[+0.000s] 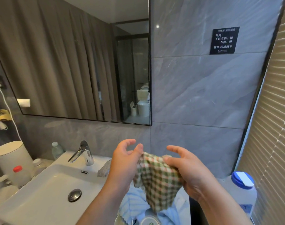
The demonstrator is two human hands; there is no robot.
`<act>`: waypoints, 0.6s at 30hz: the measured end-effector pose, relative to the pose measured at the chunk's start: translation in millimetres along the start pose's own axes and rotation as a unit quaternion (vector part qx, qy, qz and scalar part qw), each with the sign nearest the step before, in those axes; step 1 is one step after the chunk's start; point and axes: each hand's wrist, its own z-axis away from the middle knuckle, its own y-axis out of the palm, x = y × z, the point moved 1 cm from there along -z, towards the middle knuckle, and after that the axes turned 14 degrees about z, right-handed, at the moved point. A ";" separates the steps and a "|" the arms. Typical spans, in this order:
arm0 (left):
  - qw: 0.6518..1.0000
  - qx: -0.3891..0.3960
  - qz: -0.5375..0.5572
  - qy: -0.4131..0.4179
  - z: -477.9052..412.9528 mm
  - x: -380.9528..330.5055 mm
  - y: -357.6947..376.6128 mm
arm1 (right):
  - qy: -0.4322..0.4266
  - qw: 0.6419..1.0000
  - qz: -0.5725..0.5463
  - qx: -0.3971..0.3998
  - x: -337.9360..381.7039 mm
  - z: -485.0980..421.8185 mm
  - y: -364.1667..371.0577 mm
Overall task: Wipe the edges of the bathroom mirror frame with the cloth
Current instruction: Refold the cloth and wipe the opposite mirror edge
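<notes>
A green, red and white checked cloth (156,179) hangs between my two hands in front of my chest. My left hand (124,163) pinches its upper left edge with thumb and curled fingers. My right hand (185,169) grips the upper right part, with its index finger lifted free. The mirror has a thin black frame (150,78). Its right edge runs straight up the wall and its bottom edge (89,119) slopes above the basin. Both hands are well below the frame's lower right corner.
A white basin (46,184) with a chrome tap (83,154) lies lower left, beside a white kettle (10,158) and plastic bottles. A blue-lidded jar (243,181) stands at the right by slatted blinds (275,127). Light blue fabric (133,203) lies under the cloth.
</notes>
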 end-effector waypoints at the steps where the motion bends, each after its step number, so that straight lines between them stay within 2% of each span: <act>1: 0.999 0.028 -0.002 -0.030 1.0 -0.1 0.6 | -0.021 0.999 -0.011 -0.023 0.2 -0.2 0.0; 4: 0.981 0.097 0.050 -0.163 -0.6 4.9 -0.8 | -0.082 0.988 -0.106 -0.079 6.2 -0.3 -2.1; 7: 0.955 0.140 0.151 -0.214 -2.8 8.9 -2.2 | -0.107 0.983 -0.135 -0.068 9.6 -0.1 -3.4; 9: 0.943 0.169 0.206 -0.202 -0.5 6.4 -2.7 | -0.077 0.992 -0.092 -0.033 7.8 0.1 -3.5; 11: 0.947 0.173 0.217 -0.159 -1.3 5.9 -4.3 | -0.032 0.998 -0.053 -0.007 3.4 -1.1 -3.6; 14: 0.965 0.135 0.202 -0.100 -5.4 6.8 -6.3 | 0.001 0.999 -0.039 -0.005 -1.9 -2.9 -4.4; 18: 0.979 0.132 0.146 -0.049 -5.5 5.8 -6.6 | -0.007 0.999 -0.051 0.000 -1.6 -2.0 -5.9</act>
